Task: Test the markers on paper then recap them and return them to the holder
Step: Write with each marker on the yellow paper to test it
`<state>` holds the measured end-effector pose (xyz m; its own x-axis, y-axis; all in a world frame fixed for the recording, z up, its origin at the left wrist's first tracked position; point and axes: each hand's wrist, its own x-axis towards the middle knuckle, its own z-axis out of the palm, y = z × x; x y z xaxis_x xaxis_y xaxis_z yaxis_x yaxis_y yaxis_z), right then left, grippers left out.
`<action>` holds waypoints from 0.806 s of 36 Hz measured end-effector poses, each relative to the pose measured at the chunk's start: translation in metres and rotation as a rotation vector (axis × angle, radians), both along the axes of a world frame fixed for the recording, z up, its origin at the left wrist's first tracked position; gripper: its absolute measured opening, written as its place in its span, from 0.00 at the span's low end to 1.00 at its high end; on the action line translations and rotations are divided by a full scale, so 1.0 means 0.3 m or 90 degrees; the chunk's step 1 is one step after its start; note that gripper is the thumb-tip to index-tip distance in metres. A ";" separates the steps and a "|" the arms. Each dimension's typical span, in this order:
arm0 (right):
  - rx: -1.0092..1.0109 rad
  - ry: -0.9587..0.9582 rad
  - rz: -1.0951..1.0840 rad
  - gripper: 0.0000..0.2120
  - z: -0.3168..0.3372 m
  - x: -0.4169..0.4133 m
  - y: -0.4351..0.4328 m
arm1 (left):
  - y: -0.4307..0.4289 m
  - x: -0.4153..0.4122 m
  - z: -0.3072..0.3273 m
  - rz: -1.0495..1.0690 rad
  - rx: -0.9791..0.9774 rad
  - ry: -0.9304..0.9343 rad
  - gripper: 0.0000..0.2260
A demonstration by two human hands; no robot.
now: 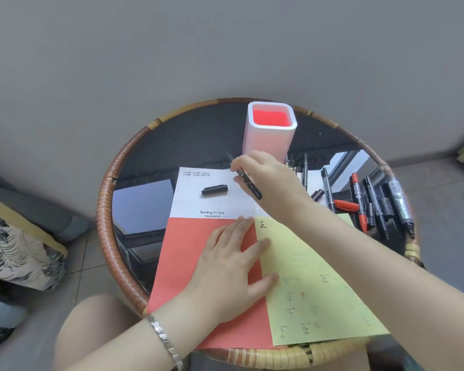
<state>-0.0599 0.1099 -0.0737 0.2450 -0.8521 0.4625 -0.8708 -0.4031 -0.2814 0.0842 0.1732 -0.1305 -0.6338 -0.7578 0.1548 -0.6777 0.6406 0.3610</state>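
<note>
My right hand (pixel 268 175) holds an uncapped black marker (pixel 249 184) above the white sheet (pixel 190 202), just in front of the holder. The marker's black cap (pixel 214 190) lies loose on that white sheet, to the left of the hand. My left hand (pixel 233 266) presses flat on the red paper (pixel 188 263), its fingers reaching onto the yellow paper (pixel 314 290), which carries several written test marks. The white holder with a red inside (pixel 271 129) stands upright at the back of the table.
Several black and red markers (pixel 373 202) lie loose on the dark glass at the right. The round table has a raised woven rim (pixel 105 210). A patterned cushion (pixel 14 250) sits at the left, and my knee (pixel 91 330) is below the table.
</note>
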 end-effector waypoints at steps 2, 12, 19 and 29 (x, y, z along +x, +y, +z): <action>0.052 0.108 0.008 0.19 -0.008 0.010 -0.037 | 0.001 0.000 -0.001 0.004 -0.001 0.005 0.22; 0.057 0.175 -0.004 0.19 -0.067 -0.019 -0.028 | -0.003 0.003 -0.006 -0.006 -0.011 0.040 0.21; 0.205 -0.036 -0.310 0.14 -0.004 -0.178 -0.003 | -0.002 0.003 -0.010 -0.001 -0.012 0.042 0.21; 0.397 0.005 -0.385 0.09 0.009 -0.166 -0.086 | 0.001 0.007 -0.007 -0.002 -0.007 0.033 0.21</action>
